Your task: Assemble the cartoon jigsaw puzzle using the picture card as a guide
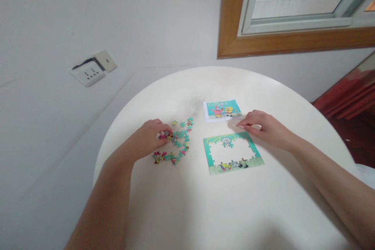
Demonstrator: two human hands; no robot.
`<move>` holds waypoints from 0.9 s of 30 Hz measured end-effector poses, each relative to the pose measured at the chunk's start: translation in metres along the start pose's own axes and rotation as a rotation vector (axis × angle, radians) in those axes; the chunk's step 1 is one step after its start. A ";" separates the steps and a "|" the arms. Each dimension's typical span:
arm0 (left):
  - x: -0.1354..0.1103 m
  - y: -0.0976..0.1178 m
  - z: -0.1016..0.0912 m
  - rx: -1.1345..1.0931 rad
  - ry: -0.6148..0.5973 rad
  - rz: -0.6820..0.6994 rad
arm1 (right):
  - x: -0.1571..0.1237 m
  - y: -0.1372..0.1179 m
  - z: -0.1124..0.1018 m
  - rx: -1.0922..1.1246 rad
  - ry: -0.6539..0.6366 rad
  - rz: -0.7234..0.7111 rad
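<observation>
On a round white surface (181,211), twelve set at the far side and a part-built jigsaw (215,169) taken as the hub: jigsaw lay flat, its border joined on all four sides, surface showing white through most of the middle, a pale cartoon head (226,141) jutting inward from the twelve o'clock edge. Printed picture card (223,110) lay flat just beyond, at about twelve, apart from the border; pink and yellow cartoon figures on teal. Loose pieces (179,144) lay scattered at nine, mostly teal, some pink and yellow. Left hand (149,137), between nine and ten, reached over the pile, fingers bent and slightly parted down among the pieces; could not tell whether one was gripped. Right hand (263,127), between one and two, held thumb and forefinger nearly together at the tips, near the card's lower corner; something small and pale seemed to show there, too small to identify. Wall socket (89,73) at ten; wood-framed window (230,43) toward one; red cloth (348,93) at two.
</observation>
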State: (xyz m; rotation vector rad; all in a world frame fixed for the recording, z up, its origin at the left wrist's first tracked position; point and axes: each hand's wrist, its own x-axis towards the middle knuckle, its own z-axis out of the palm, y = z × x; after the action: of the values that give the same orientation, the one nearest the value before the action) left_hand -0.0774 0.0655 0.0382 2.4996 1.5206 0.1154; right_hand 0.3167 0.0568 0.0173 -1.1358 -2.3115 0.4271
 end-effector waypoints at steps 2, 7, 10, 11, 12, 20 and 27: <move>0.001 -0.001 0.002 -0.014 -0.008 0.014 | 0.000 0.000 0.000 -0.003 -0.004 -0.004; 0.003 -0.001 0.005 -0.013 -0.061 0.026 | 0.001 0.000 -0.001 -0.009 -0.007 -0.007; 0.003 0.001 0.005 -0.021 -0.069 0.038 | 0.001 -0.001 -0.001 -0.013 -0.014 0.001; 0.003 0.002 0.004 -0.035 -0.071 0.040 | 0.001 -0.002 -0.001 -0.013 -0.013 0.003; 0.003 0.003 0.004 -0.053 -0.072 0.037 | 0.001 -0.002 -0.002 -0.010 -0.011 0.004; 0.004 0.008 0.006 -0.076 -0.084 0.034 | 0.000 -0.002 -0.003 0.002 -0.009 0.003; 0.004 0.012 0.005 -0.065 -0.093 0.043 | 0.001 -0.003 -0.003 0.002 -0.024 0.011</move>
State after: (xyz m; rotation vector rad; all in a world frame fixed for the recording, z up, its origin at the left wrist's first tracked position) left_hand -0.0639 0.0633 0.0356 2.4512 1.4053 0.0538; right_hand 0.3158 0.0561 0.0221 -1.1491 -2.3263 0.4490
